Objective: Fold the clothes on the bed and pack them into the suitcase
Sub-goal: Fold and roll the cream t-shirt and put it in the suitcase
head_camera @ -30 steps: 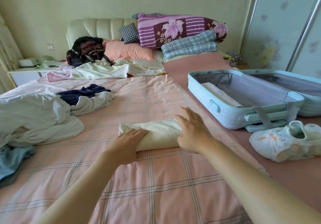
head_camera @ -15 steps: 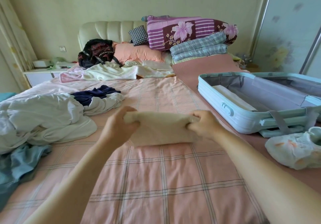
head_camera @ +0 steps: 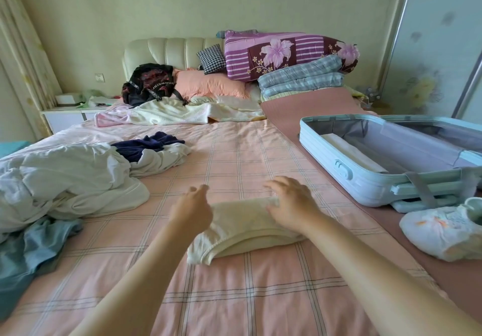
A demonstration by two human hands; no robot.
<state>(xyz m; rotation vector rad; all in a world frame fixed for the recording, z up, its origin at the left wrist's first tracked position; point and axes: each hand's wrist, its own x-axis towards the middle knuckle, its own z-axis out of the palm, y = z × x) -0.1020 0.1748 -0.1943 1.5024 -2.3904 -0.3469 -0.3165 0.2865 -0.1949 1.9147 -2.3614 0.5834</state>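
Observation:
A cream garment (head_camera: 242,231), folded into a thick bundle, lies on the pink checked bed sheet (head_camera: 234,296) in front of me. My left hand (head_camera: 191,209) hovers over its left end with the fingers spread, and my right hand (head_camera: 289,205) lies over its right end with fingers spread. Neither hand grips the cloth. The light blue suitcase (head_camera: 365,179) lies open at the right, with a folded white item (head_camera: 349,153) inside along its near wall. Unfolded clothes sit at the left: a white heap (head_camera: 73,179), a navy piece (head_camera: 146,145) and a teal piece (head_camera: 28,254).
A white bundle with orange marks (head_camera: 440,234) lies right of me below the suitcase. At the headboard are pillows, a black backpack (head_camera: 148,84), a purple floral quilt (head_camera: 284,54) and a cream blanket (head_camera: 177,114). A white bedside table (head_camera: 65,116) stands at the far left.
Both hands lifted the cream bundle off the sheet half a second ago. It now lies on the bed again, and both hands have let go and opened above it.

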